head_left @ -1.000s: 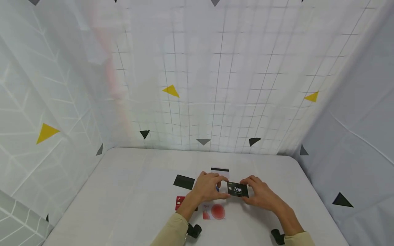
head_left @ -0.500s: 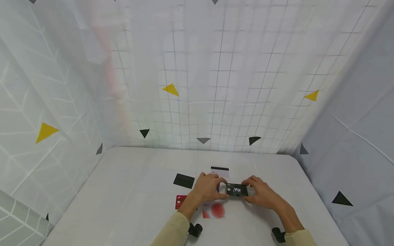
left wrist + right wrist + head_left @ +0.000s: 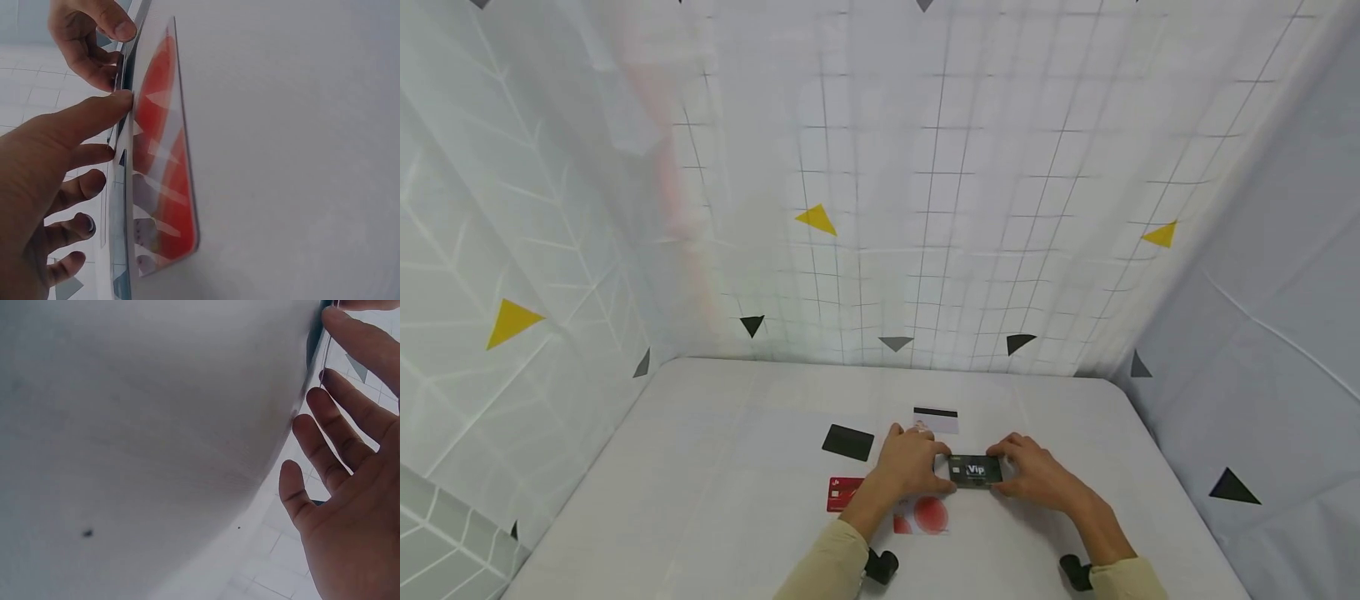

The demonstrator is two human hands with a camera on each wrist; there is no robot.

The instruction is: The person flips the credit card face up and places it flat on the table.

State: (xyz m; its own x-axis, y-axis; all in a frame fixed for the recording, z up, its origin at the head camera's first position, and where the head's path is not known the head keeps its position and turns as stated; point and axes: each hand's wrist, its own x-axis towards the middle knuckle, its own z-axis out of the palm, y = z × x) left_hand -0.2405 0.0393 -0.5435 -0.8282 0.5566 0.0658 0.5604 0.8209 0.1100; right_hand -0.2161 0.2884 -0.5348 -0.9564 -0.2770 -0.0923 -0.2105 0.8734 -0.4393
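Note:
A black bank card printed "Vip" (image 3: 975, 471) lies level between both hands, close over the white table. My left hand (image 3: 910, 462) pinches its left end between thumb and index finger, with the other fingers spread behind. The right hand (image 3: 1039, 477) holds the right end the same way. In the left wrist view, the left thumb (image 3: 103, 115) presses the card's near edge, and a white card with red circles (image 3: 164, 187) lies just beside it. Seen from the right wrist, the right fingers (image 3: 337, 437) fan out along the thin card edge (image 3: 327, 347).
Other cards lie flat around the left hand: a plain black one (image 3: 848, 442), a red one (image 3: 844, 493) partly under the forearm, and a white one with a dark stripe (image 3: 936, 419) behind. The white table (image 3: 737, 483) meets pale curtains (image 3: 880, 208) at its back edge.
Both hands have brought the "Vip" card slightly left and toward me, and it now sits straighter. The other cards have stayed in place.

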